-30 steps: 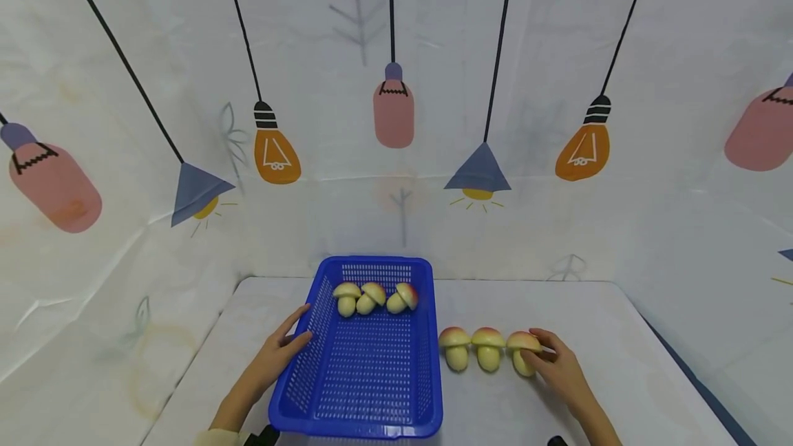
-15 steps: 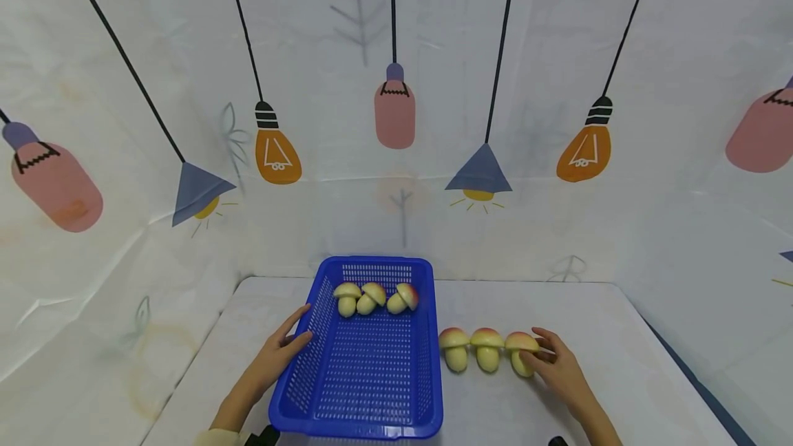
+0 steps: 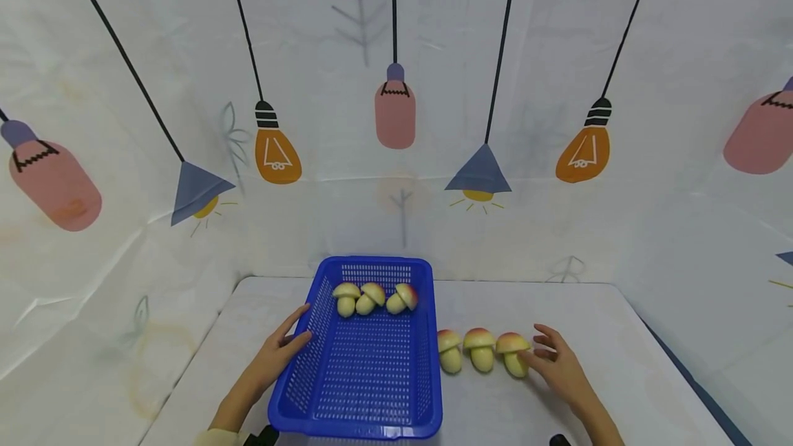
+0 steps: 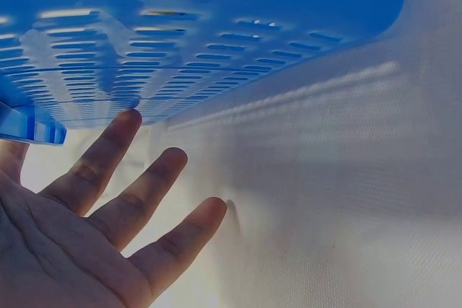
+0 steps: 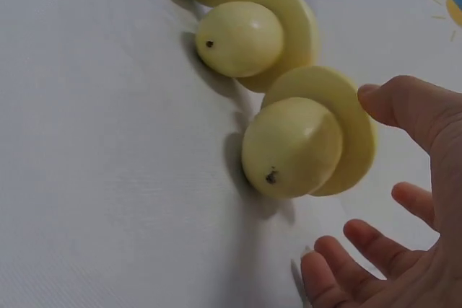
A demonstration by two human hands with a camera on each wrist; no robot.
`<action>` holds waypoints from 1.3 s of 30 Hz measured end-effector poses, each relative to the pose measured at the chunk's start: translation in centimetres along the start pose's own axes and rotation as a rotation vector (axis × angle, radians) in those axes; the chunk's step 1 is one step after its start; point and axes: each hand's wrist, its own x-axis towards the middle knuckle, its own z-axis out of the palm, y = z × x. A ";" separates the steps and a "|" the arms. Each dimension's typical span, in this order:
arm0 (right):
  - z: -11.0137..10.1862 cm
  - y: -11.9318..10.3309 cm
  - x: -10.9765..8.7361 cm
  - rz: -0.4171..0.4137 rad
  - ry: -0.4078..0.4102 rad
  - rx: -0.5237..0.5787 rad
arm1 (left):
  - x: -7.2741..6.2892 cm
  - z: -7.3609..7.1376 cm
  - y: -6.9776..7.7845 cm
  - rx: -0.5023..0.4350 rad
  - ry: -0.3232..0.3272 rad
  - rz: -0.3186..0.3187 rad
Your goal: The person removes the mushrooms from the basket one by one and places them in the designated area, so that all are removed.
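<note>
A blue plastic basket [image 3: 356,363] holds several toy mushrooms at its far end, among them one with a reddish cap [image 3: 405,294]. Along its left side lies my left hand [image 3: 277,355], thumb and index finger at the rim; in the left wrist view its fingers [image 4: 155,185] are straight and spread beside the slotted wall. Right of the basket, three toy mushrooms stand in a row: a near one [image 3: 449,352], a middle one [image 3: 480,349] and a rightmost one [image 3: 513,355]. My right hand [image 3: 560,367] touches the rightmost cap with its thumb, the other fingers spread away from it.
Everything rests on a white-covered table [image 3: 595,322]. Behind it hangs a white cloth backdrop [image 3: 347,212] printed with lamps and bulbs. A small black object [image 3: 559,440] shows at the bottom edge by my right wrist.
The row of three mushrooms has slid a little left, its leftmost one now against the basket's edge. My right fingers have spread off the rightmost mushroom. My left hand and the basket have stayed still.
</note>
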 end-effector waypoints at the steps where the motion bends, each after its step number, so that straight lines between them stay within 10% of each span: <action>1: -0.1 0.0 0.0 -0.005 0.000 -0.002 | 0.0 0.0 0.0 -0.003 0.001 0.000; 22: -1.7 -3.4 0.5 -0.164 0.072 -0.098 | 0.1 0.1 -0.2 -0.001 0.025 -0.010; 39: 0.1 -11.0 2.0 -0.354 0.046 -0.022 | 0.0 0.0 -0.1 0.015 0.022 -0.005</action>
